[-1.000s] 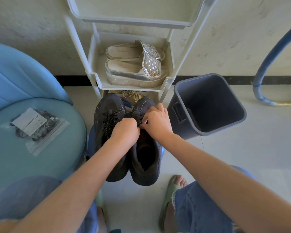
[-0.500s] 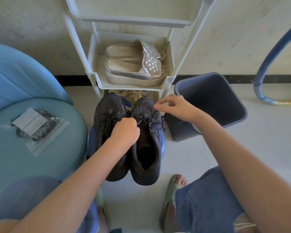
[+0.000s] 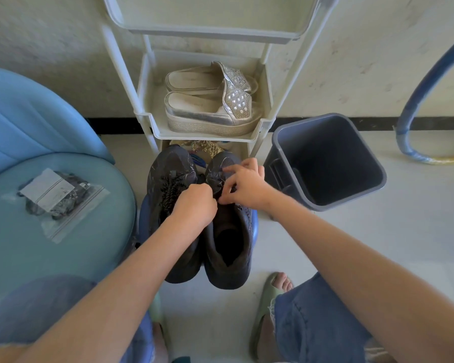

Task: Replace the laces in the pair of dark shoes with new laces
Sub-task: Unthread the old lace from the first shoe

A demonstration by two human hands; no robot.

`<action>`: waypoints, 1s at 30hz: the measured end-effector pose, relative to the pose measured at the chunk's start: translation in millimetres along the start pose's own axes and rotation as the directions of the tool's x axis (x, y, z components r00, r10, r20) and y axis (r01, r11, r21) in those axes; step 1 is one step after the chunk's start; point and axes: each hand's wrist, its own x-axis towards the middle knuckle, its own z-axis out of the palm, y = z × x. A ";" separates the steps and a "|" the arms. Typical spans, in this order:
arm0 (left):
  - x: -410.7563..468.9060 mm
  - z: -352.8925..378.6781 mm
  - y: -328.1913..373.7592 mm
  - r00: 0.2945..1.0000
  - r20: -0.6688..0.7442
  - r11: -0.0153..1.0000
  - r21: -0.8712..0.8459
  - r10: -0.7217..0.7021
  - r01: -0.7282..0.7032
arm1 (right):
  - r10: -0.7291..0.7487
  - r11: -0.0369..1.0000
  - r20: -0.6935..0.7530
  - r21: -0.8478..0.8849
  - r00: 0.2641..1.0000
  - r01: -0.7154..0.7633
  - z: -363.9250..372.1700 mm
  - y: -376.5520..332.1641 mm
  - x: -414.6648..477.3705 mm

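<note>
Far left: one blue padded seat (image 3: 37, 239). Carries one clear zip bag (image 3: 63, 205) with dark laces and a white label inside, well apart from the shoes.

Next, in the middle: two dark shoes side by side, toes toward the wall, heels toward the person, resting on something blue. First dark shoe (image 3: 168, 163), on the left, with its speckled lacing (image 3: 172, 187) in place. Second dark shoe (image 3: 228, 247), just beside it and touching, with a loose black lace (image 3: 216, 187) bunched at the top of the tongue.

Two bare hands at that second shoe. Left hand (image 3: 194, 205) clenched into a fist right at the lacing; cannot tell what sits inside the fist. Right hand (image 3: 247, 187) pinching the lace between thumb and forefinger, other fingers spread over the toe part.

Behind the shoes: one white rack (image 3: 142, 119) with two silver platform sandals (image 3: 210, 111) on its middle shelf.

Further right: one grey bin (image 3: 325, 200), tilted toward the camera. Below it, one foot in a green slipper (image 3: 268, 297). Far right: one blue hose (image 3: 417, 100), curving down the wall to the floor.
</note>
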 end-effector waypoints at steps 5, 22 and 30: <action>-0.5 1.5 -2.2 0.999 -0.021 0.999 -0.027 0.023 -0.024 | -0.128 0.980 0.448 0.194 0.885 0.044 -60.7 31.6 -21.1; -1.0 -0.4 -2.4 1.000 0.010 0.996 -0.083 0.024 -0.023 | 0.004 0.981 0.056 -0.194 0.998 0.007 -4.4 -8.3 3.5; -1.2 4.2 -2.8 1.000 -0.027 1.000 0.000 0.014 -0.014 | -0.077 0.997 0.453 0.022 0.888 0.075 -67.1 27.4 -24.9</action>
